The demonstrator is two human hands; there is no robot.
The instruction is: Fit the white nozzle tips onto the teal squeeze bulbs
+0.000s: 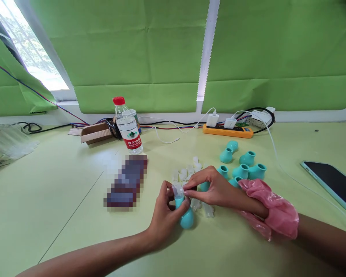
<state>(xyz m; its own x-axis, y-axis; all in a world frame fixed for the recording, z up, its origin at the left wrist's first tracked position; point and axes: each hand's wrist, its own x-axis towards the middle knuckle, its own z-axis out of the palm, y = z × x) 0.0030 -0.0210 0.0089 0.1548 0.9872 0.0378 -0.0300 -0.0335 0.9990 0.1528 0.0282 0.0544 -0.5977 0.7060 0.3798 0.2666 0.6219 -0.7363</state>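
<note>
Legibly, the water bottle, at 11 o'clock from the held bulb, carries a red label band with the white characters "农夫山" and a smaller Latin line beginning "NONGFU"; the rest is too small to read. The left hand is closed, thumb and fingers wrapped around the neck of a turquoise bulb, whose rounded end points towards 6 o'clock. The right hand is pinched, thumb against index finger, on a translucent piece at the bulb's mouth; insertion depth cannot be determined. Loose translucent pieces lie from 12 to 2 o'clock around the bulb. Further turquoise bulbs are grouped between 1 and 2 o'clock, short of the orange power strip.
</note>
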